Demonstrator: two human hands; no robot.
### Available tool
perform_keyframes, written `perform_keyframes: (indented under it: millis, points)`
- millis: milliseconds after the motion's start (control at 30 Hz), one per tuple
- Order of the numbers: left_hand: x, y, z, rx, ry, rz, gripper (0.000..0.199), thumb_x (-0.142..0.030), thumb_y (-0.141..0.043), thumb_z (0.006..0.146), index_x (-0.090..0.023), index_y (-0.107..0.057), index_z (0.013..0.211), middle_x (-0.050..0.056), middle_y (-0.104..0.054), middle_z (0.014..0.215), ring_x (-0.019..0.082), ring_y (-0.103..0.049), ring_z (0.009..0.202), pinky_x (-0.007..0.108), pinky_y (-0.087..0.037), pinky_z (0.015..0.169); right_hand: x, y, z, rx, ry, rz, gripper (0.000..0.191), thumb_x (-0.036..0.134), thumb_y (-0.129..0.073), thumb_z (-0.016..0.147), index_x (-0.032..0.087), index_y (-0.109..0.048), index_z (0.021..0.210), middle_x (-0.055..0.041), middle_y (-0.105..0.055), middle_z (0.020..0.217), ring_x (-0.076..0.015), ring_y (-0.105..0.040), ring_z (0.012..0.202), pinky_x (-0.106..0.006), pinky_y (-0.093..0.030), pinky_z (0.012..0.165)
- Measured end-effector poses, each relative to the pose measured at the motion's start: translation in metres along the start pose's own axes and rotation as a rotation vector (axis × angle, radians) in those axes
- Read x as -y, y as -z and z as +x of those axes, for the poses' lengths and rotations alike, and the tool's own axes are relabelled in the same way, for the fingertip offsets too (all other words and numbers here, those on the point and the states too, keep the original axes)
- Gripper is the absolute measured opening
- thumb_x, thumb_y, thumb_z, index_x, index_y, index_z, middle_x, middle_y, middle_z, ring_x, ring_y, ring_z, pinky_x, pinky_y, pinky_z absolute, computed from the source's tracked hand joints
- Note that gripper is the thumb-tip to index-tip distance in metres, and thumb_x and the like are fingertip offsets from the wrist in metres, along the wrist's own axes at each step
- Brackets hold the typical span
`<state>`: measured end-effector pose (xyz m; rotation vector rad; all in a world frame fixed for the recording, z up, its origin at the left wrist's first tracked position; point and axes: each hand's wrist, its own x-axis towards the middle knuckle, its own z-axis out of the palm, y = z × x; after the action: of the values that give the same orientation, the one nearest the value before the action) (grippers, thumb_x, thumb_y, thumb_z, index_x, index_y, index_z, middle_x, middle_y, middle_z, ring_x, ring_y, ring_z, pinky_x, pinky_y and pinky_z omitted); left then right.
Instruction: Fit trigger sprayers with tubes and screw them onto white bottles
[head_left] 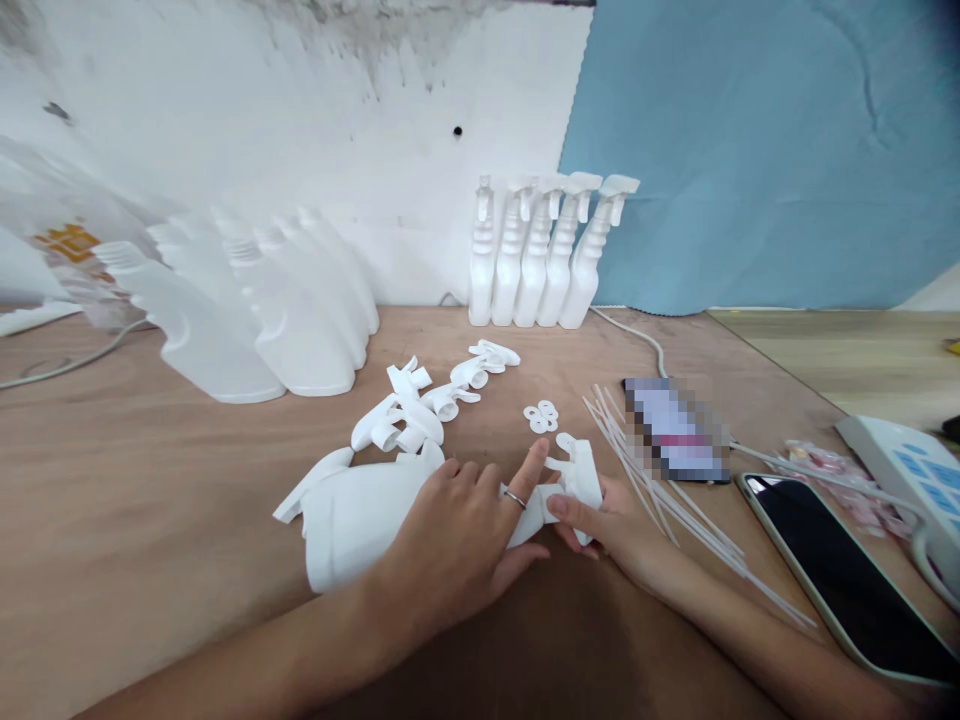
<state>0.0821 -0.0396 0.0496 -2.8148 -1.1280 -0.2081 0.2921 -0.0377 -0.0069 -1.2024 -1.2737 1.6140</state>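
A white bottle [360,515] lies on its side near the table's front, its neck pointing right. My left hand [469,515] is wrapped over the bottle's upper part, its ringed index finger stretched toward the nozzle. At the neck end, my right hand [600,515] holds the white spray head [585,480] between thumb and fingers. The spray head meets the bottle's neck; how firmly they are joined cannot be seen. Loose white trigger parts [409,415] lie in a heap behind the bottle. Small white washers [541,416] sit behind the spray head.
Bottles without spray heads [300,310] stand at the back left. Several bottles with spray heads [532,270] stand by the wall. Thin white tubes [675,510], a lit phone [679,430], a dark phone [840,575] and a white device [915,480] with a cable lie right.
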Motion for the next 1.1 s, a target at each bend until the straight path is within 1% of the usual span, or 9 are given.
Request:
perform_keyframes:
  millis: [67, 133, 267, 367, 467, 567, 667, 833, 1100]
  points:
    - [0.006, 0.014, -0.002, -0.015, 0.005, -0.099, 0.090, -0.060, -0.057, 0.089, -0.016, -0.016, 0.156, 0.009, -0.066, 0.110, 0.029, -0.061, 0.100, 0.045, -0.047, 0.088, 0.001, 0.002, 0.000, -0.059, 0.018, 0.153, 0.041, 0.053, -0.076, 0.076, 0.016, -0.058, 0.078, 0.0080, -0.044, 0.047, -0.0042, -0.029, 0.040, -0.019, -0.020, 0.040]
    - [0.017, 0.029, -0.004, -0.010, 0.053, -0.150, 0.080, -0.064, -0.059, 0.086, -0.022, -0.034, 0.150, 0.009, -0.066, 0.114, 0.031, -0.061, 0.104, 0.047, -0.045, 0.091, 0.002, 0.005, 0.000, -0.115, 0.057, 0.319, 0.036, 0.046, -0.078, 0.076, 0.017, -0.057, 0.079, 0.0110, -0.036, 0.046, -0.0031, -0.022, 0.042, -0.019, -0.018, 0.042]
    - [0.041, 0.052, -0.007, 0.137, 0.218, -0.244, 0.048, -0.067, -0.056, 0.084, -0.031, -0.069, 0.113, 0.003, -0.073, 0.093, 0.028, -0.067, 0.083, 0.038, -0.048, 0.072, 0.006, 0.009, -0.002, -0.089, 0.132, 0.427, 0.036, 0.049, -0.074, 0.081, 0.017, -0.056, 0.078, 0.0101, -0.034, 0.051, -0.0030, -0.023, 0.042, -0.020, -0.019, 0.044]
    - [0.060, 0.061, -0.002, 0.079, 0.363, -0.338, 0.050, -0.069, -0.060, 0.079, -0.032, -0.072, 0.110, 0.002, -0.074, 0.092, 0.026, -0.068, 0.080, 0.033, -0.048, 0.068, 0.009, 0.011, 0.000, -0.086, 0.214, 0.189, 0.030, 0.050, -0.066, 0.088, 0.021, -0.061, 0.092, 0.0029, -0.053, 0.070, -0.0072, -0.041, 0.048, -0.023, -0.028, 0.046]
    - [0.084, 0.063, 0.012, -0.221, 0.526, -0.417, 0.051, -0.063, -0.061, 0.081, -0.029, -0.070, 0.118, 0.002, -0.074, 0.106, 0.026, -0.068, 0.088, 0.032, -0.051, 0.075, 0.014, 0.019, 0.005, -0.246, 0.380, -0.363, 0.025, 0.035, -0.063, 0.091, 0.026, -0.061, 0.114, -0.0020, -0.059, 0.090, -0.0143, -0.054, 0.068, -0.028, -0.043, 0.061]
    - [0.120, 0.052, 0.041, -0.526, 0.611, -0.516, 0.042, -0.050, -0.059, 0.085, -0.027, -0.069, 0.119, 0.001, -0.071, 0.115, 0.025, -0.065, 0.101, 0.032, -0.050, 0.087, 0.016, 0.028, 0.012, -0.324, 0.584, -0.845, 0.024, 0.026, -0.056, 0.094, 0.025, -0.061, 0.118, -0.0076, -0.060, 0.110, -0.0217, -0.059, 0.096, -0.039, -0.047, 0.089]
    - [0.159, 0.028, 0.081, -0.740, 0.680, -0.624, 0.041, -0.042, -0.065, 0.082, -0.023, -0.065, 0.119, 0.003, -0.066, 0.122, 0.025, -0.061, 0.110, 0.034, -0.044, 0.100, 0.011, 0.034, 0.016, -0.287, 0.639, -1.072, 0.031, 0.022, -0.052, 0.095, 0.024, -0.059, 0.125, -0.0114, -0.053, 0.131, -0.0273, -0.052, 0.121, -0.045, -0.042, 0.104]
    - [0.200, -0.019, 0.148, -0.762, 0.879, -0.731, 0.036, -0.031, -0.070, 0.080, -0.018, -0.055, 0.111, 0.010, -0.060, 0.116, 0.026, -0.059, 0.107, 0.037, -0.045, 0.096, -0.002, 0.037, 0.017, -0.216, 0.589, -1.238, 0.032, 0.025, -0.052, 0.097, 0.026, -0.060, 0.127, -0.0116, -0.051, 0.140, -0.0307, -0.050, 0.125, -0.053, -0.042, 0.105]
    - [0.198, -0.048, 0.213, -0.780, 0.961, -0.805, 0.039, -0.031, -0.067, 0.088, -0.014, -0.054, 0.121, 0.011, -0.055, 0.124, 0.023, -0.057, 0.107, 0.042, -0.048, 0.093, -0.002, 0.037, 0.017, -0.206, 0.596, -1.248, 0.038, 0.025, -0.051, 0.096, 0.026, -0.055, 0.134, -0.0123, -0.053, 0.138, -0.0311, -0.049, 0.125, -0.054, -0.043, 0.104]
